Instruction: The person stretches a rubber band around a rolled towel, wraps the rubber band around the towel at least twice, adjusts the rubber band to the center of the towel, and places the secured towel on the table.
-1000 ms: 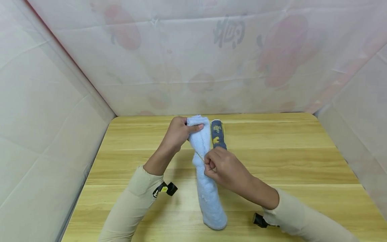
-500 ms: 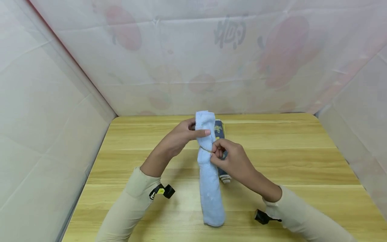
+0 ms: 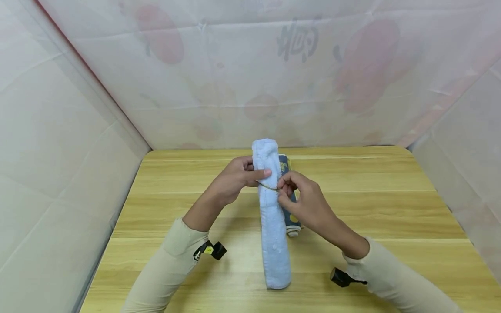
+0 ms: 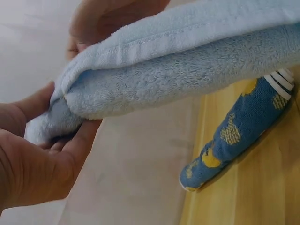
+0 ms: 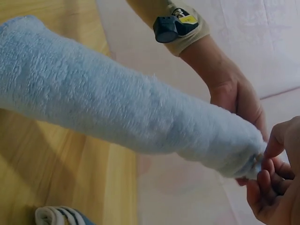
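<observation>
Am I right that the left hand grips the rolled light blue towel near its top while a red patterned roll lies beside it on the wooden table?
Not quite: the head view shows that the roll beside the rolled light blue towel is a dark blue towel roll with yellow patterns, not red. The left hand does grip the light blue towel above the wooden table.

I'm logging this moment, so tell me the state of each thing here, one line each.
Light blue towel: rolled, far end lifted.
Rubber band: stretched around the roll.
Dark blue towel: rolled, lying on the table.
Left hand: gripping the roll.
Right hand: pinching the band.
</observation>
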